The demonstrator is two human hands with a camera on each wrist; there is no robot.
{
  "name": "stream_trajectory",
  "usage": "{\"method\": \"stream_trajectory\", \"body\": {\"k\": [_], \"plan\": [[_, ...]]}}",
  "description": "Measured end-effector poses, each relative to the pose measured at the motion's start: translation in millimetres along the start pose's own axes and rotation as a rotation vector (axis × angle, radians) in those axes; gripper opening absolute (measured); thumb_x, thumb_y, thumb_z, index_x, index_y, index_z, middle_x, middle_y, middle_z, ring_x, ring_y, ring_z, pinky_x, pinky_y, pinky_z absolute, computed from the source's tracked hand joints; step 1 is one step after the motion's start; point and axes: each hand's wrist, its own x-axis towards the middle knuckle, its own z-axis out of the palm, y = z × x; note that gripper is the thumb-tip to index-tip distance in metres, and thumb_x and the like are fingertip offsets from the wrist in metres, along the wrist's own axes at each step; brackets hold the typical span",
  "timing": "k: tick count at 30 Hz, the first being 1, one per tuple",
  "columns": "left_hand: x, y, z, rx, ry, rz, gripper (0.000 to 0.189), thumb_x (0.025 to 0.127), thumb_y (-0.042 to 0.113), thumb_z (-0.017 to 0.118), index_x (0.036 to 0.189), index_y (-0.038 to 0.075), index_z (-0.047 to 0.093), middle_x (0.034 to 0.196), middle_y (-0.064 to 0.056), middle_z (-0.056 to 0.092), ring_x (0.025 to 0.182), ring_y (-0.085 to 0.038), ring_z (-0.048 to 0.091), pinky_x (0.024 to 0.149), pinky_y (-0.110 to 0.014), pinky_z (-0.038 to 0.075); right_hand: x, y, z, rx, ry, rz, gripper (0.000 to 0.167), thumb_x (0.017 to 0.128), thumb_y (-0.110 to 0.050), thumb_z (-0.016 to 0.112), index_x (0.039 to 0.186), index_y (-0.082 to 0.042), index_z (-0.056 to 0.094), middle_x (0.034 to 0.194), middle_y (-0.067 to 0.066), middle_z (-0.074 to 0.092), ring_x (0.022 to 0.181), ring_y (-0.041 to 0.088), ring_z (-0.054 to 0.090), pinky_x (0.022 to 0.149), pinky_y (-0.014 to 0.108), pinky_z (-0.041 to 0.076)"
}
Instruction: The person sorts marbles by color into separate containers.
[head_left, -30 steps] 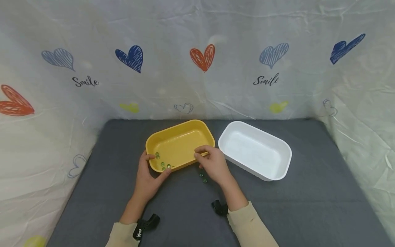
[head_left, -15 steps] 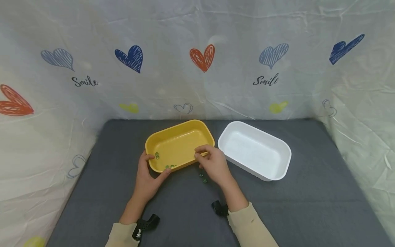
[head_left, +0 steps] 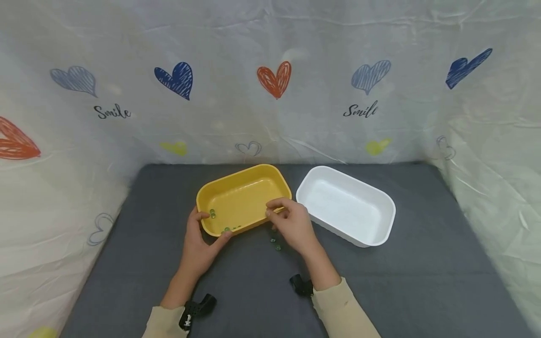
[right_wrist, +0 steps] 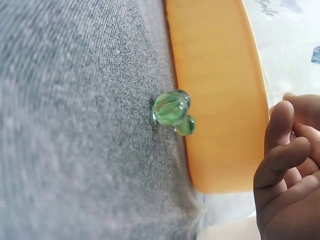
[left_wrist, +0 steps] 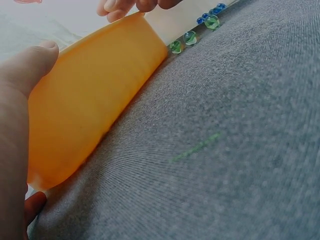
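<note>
My left hand (head_left: 198, 244) grips the near left corner of a yellow plastic tray (head_left: 249, 190), its thumb on the front rim. In the left wrist view, one fingertip (left_wrist: 35, 205) shows low by the tray's bottom corner. Several green glass marbles (head_left: 212, 214) lie inside along the left and front walls, partly behind my fingers. My right hand (head_left: 295, 225) is at the tray's front right rim, fingers bent, with thumb and index tips close together. Whether they pinch anything is hidden. Below it, green marbles (right_wrist: 171, 108) sit on the cloth beside the tray's outer wall.
A white tray (head_left: 346, 204) stands just right of the yellow one. Several small blue marbles (left_wrist: 215, 11) show beyond the green ones in the left wrist view. Dark grey cloth (head_left: 253, 291) covers the table; a white curtain (head_left: 313, 51) printed with hearts hangs behind.
Marbles inside the yellow tray have rolled and gathered along its front wall near my left thumb. Both hands keep nearly the same pose. The whole scene shifts slightly left in view.
</note>
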Motion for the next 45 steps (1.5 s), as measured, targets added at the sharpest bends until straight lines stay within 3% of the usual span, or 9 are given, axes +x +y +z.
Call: {"method": "stream_trajectory", "body": {"k": [6, 10, 17, 20, 27, 35, 45], "plan": [[-0.5, -1.7, 0.6, 0.005, -0.007, -0.002, 0.068, 0.092, 0.014, 0.090, 0.141, -0.001, 0.044, 0.180, -0.015, 0.014, 0.164, -0.037, 0.021, 0.119, -0.020, 0.027, -5.6, 4.0, -3.2, -0.014, 0.011, -0.026, 0.020, 0.100, -0.011, 0.081, 0.118, -0.002, 0.079, 0.088, 0.000, 0.073, 0.062, 0.020, 0.062, 0.058, 0.029, 0.052], [-0.1, -1.6, -0.2, 0.013, -0.004, -0.002, 0.069, 0.092, 0.014, 0.090, 0.141, 0.000, 0.044, 0.180, -0.014, 0.015, 0.164, -0.036, 0.022, 0.122, -0.029, 0.029, -10.6, 5.8, -4.5, -0.013, 0.005, -0.025, 0.020, 0.100, -0.011, 0.081, 0.117, -0.001, 0.079, 0.087, 0.002, 0.072, 0.062, 0.017, 0.060, 0.058, 0.029, 0.051], [1.1, -2.4, -0.1, 0.015, -0.005, 0.008, 0.075, 0.087, 0.010, 0.093, 0.142, 0.000, 0.043, 0.179, -0.016, 0.017, 0.162, -0.038, 0.025, 0.117, -0.020, 0.029, -22.1, 9.8, -6.7, -0.018, 0.008, -0.003, 0.015, 0.099, -0.012, 0.083, 0.113, -0.007, 0.080, 0.077, -0.002, 0.068, 0.057, 0.015, 0.056, 0.054, 0.028, 0.045], [0.9, -2.4, -0.3, 0.019, -0.006, 0.005, 0.075, 0.087, 0.010, 0.093, 0.143, 0.001, 0.043, 0.179, -0.016, 0.017, 0.162, -0.038, 0.026, 0.119, -0.026, 0.030, -28.6, 12.1, -8.0, -0.010, 0.001, 0.016, 0.016, 0.099, -0.013, 0.083, 0.113, -0.006, 0.080, 0.079, -0.001, 0.069, 0.055, 0.013, 0.052, 0.051, 0.027, 0.041], [1.0, -1.9, -1.8, 0.045, -0.001, -0.007, 0.069, 0.092, 0.017, 0.090, 0.142, 0.003, 0.044, 0.179, -0.014, 0.017, 0.163, -0.036, 0.024, 0.121, -0.027, 0.029, -40.7, 13.6, -10.3, -0.025, -0.008, 0.054, 0.019, 0.099, -0.016, 0.083, 0.116, -0.008, 0.080, 0.074, 0.000, 0.066, 0.054, 0.013, 0.050, 0.050, 0.027, 0.039], [0.5, -2.0, -1.7, 0.054, -0.006, -0.026, 0.069, 0.093, 0.021, 0.089, 0.142, 0.002, 0.043, 0.180, -0.015, 0.015, 0.164, -0.036, 0.021, 0.124, -0.036, 0.029, -47.4, 17.5, -6.8, -0.043, -0.057, 0.092, 0.019, 0.098, -0.009, 0.082, 0.117, -0.011, 0.080, 0.089, -0.003, 0.074, 0.060, 0.018, 0.064, 0.051, 0.028, 0.044], [0.9, -0.3, -1.5, 0.042, -0.007, -0.024, 0.070, 0.093, 0.020, 0.090, 0.141, 0.002, 0.043, 0.180, -0.014, 0.016, 0.164, -0.036, 0.023, 0.123, -0.031, 0.029, -48.6, 21.4, -3.4, -0.118, -0.087, 0.075, 0.023, 0.097, -0.006, 0.083, 0.119, -0.008, 0.079, 0.104, -0.001, 0.076, 0.059, 0.013, 0.064, 0.052, 0.029, 0.049]]}}
